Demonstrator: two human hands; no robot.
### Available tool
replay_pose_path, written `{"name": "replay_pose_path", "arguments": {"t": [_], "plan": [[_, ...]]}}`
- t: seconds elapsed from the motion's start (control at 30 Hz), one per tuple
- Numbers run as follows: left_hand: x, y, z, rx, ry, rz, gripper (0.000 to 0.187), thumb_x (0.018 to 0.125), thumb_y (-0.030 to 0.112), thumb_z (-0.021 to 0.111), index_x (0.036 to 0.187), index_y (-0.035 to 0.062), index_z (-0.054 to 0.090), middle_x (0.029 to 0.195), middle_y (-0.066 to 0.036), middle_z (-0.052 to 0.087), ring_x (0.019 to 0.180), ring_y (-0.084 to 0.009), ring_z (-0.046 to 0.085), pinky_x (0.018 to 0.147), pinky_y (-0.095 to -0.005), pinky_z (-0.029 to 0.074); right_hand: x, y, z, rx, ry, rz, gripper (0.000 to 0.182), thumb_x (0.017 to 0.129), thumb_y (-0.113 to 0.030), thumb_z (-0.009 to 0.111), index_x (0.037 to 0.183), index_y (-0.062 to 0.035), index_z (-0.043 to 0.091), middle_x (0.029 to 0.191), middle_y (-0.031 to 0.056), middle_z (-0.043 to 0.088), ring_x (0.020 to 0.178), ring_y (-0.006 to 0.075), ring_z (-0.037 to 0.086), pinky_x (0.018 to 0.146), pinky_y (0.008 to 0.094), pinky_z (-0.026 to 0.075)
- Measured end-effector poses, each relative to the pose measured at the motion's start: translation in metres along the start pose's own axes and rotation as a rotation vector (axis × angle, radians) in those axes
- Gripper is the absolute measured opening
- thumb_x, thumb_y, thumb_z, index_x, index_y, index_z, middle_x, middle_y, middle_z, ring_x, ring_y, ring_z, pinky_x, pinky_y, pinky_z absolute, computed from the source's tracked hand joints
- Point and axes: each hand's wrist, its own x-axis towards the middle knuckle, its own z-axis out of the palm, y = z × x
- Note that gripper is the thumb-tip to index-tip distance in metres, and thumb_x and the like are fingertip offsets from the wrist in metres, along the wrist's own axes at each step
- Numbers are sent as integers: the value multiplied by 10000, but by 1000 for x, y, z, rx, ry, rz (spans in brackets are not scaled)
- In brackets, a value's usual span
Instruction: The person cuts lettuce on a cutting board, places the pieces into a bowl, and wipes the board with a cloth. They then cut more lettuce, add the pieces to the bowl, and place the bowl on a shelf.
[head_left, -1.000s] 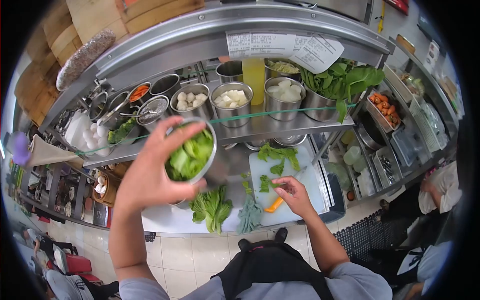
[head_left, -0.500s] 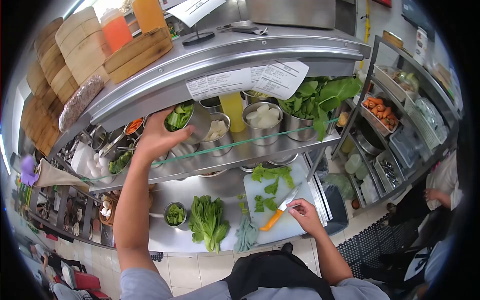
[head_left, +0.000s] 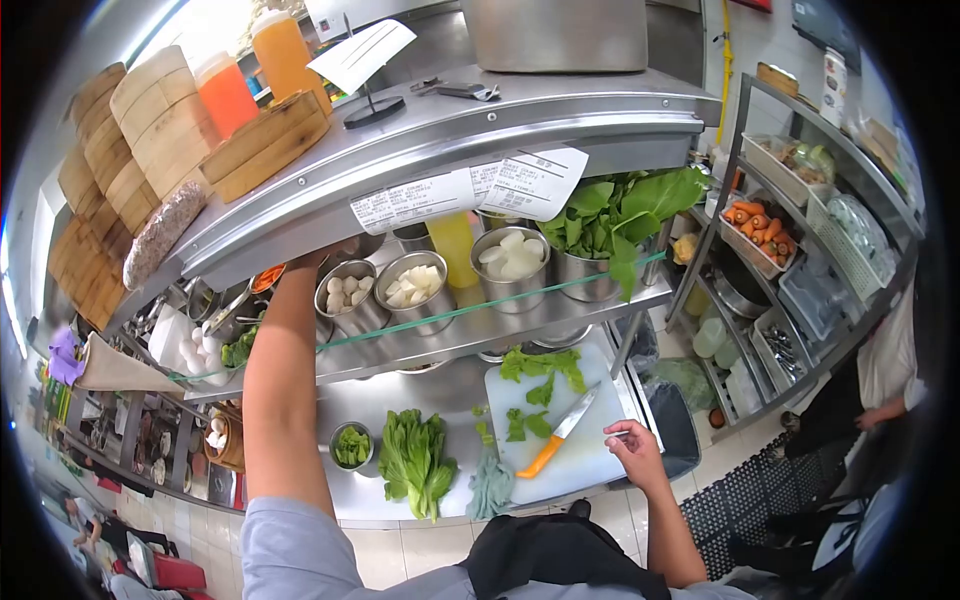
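My left hand (head_left: 342, 246) reaches deep under the upper shelf, behind the metal cups. Its fingers are hidden there. Nearest to that arm are a cup of small pale round mushrooms (head_left: 348, 291) and a cup of white cubes (head_left: 413, 287). My right hand (head_left: 637, 454) hovers over the right edge of the white cutting board (head_left: 590, 440), fingers pinched on something small and pale that I cannot make out. An orange-handled knife (head_left: 545, 452) lies on the board beside cut green leaves (head_left: 543, 370). A leafy green bunch (head_left: 415, 462) and a small metal cup of chopped greens (head_left: 352, 446) stand left of it.
A crumpled blue-green cloth (head_left: 490, 486) lies by the board. A glass edge (head_left: 490, 305) runs along the cup shelf. Paper slips (head_left: 420, 198) hang from the upper shelf. At right are a bin (head_left: 680, 435) and a rack with carrots (head_left: 757, 232); another person stands there.
My left hand has moved deeper under the shelf; the metal cup of chopped greens it held is out of sight. My right hand has shifted slightly right and down, away from the knife.
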Motion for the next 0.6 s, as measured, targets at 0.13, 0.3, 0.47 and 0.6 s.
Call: {"name": "replay_pose_path", "arguments": {"t": [0.13,0.3,0.47,0.6], "plan": [[1,-2,5,14,-29,-90,435,967,369,642,1297,91,697,1279,-183,709,1202,-402,644,1023,-460,503,-8,3,-3,-16,12,17,219,975,-51,709,1183,-10,652,1124,47,718,891,83,653,779,254,532],[-1,-1,10,15,-38,-146,424,970,360,640,1289,87,697,1268,-185,710,1197,-403,644,1024,-461,502,-17,8,-7,-38,31,33,204,977,-69,708,1170,-20,663,1102,41,715,897,96,659,774,260,537],[5,-6,1,37,7,-182,413,973,351,639,1281,83,698,1258,-187,711,1192,-403,645,1025,-463,500,-27,-1,-12,-83,17,119,213,973,-90,718,1168,-21,666,1082,38,715,909,103,663,783,263,542],[22,23,2,-3,100,-101,404,975,343,637,1275,80,698,1250,-188,712,1188,-404,645,1026,-464,499,-29,3,-9,-73,28,95,220,969,-105,726,1166,-23,672,1082,43,717,927,110,670,789,268,547]]}}
